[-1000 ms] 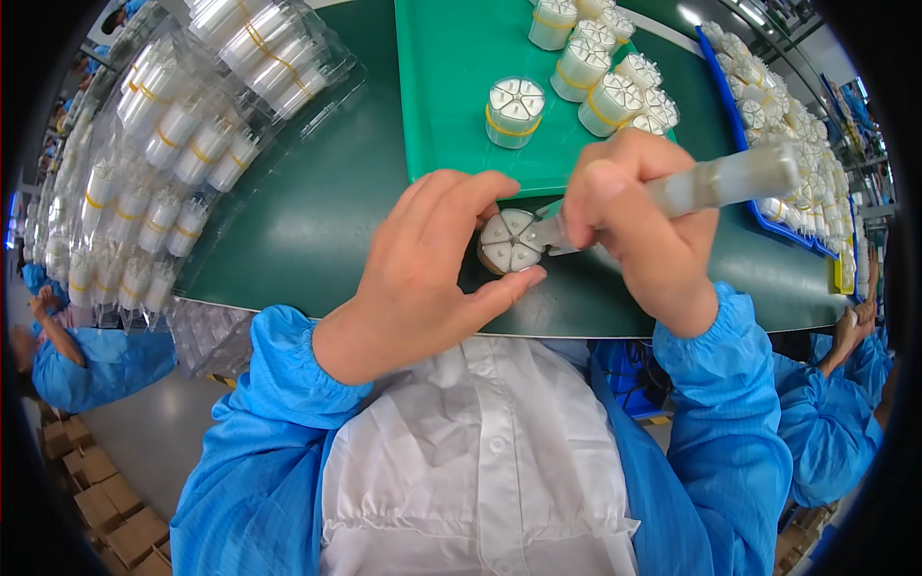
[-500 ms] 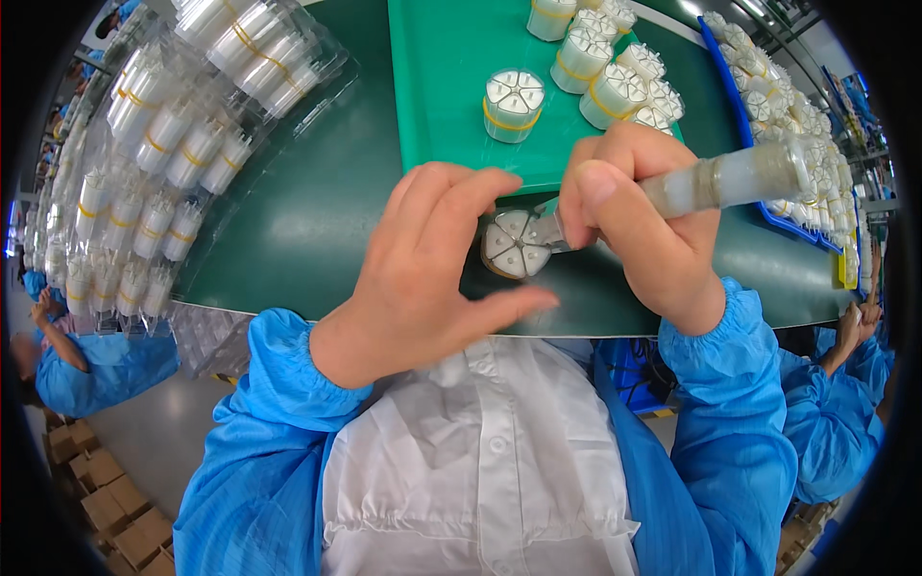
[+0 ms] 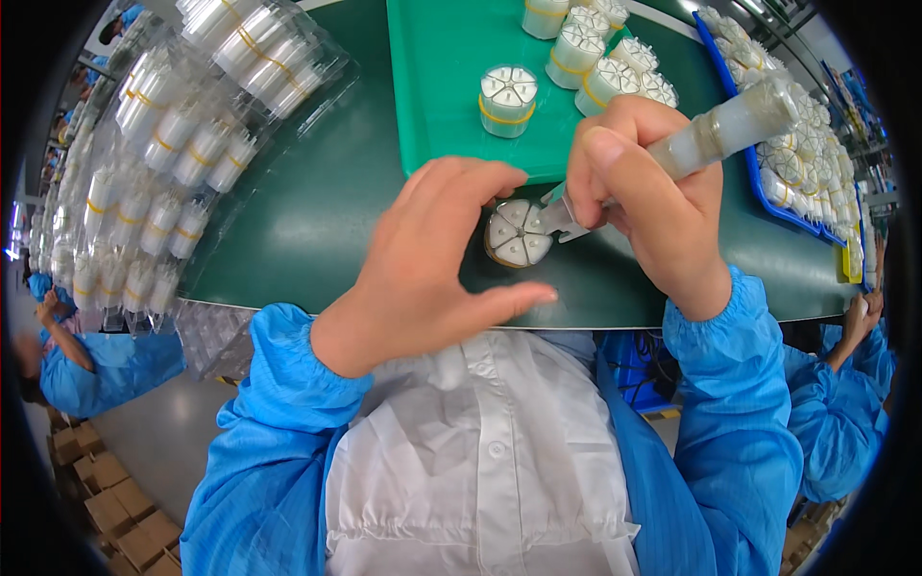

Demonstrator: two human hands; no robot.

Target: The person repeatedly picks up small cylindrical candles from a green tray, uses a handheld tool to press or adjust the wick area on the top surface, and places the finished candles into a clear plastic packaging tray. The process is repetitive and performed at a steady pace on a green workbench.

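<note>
A round bundle of white wedge-shaped pieces [image 3: 519, 233] stands on the green table, its segmented top facing up. My left hand [image 3: 432, 269] curves around its left side, fingers and thumb apart; whether the fingertips touch the bundle is hard to see. Gripped like a pen in my right hand [image 3: 658, 197] is a tool with a thick, tape-wrapped, translucent handle [image 3: 725, 125]. Its flat, pale tip [image 3: 559, 217] reaches the bundle's top at the right edge. Just beyond, a similar bundle with a yellow band [image 3: 507, 101] stands alone on a green tray [image 3: 437, 115].
More banded bundles [image 3: 615, 79] crowd the tray's right side. Clear plastic trays of bundles [image 3: 173, 144] are stacked at the left. A blue bin [image 3: 759, 187] full of white pieces lies at the right. Co-workers in blue sleeves [image 3: 115, 370] sit on both sides.
The tool's handle has tilted upward, and its tip has shifted slightly on the bundle's top. My right hand has moved a little with it; my left hand keeps nearly the same pose.
</note>
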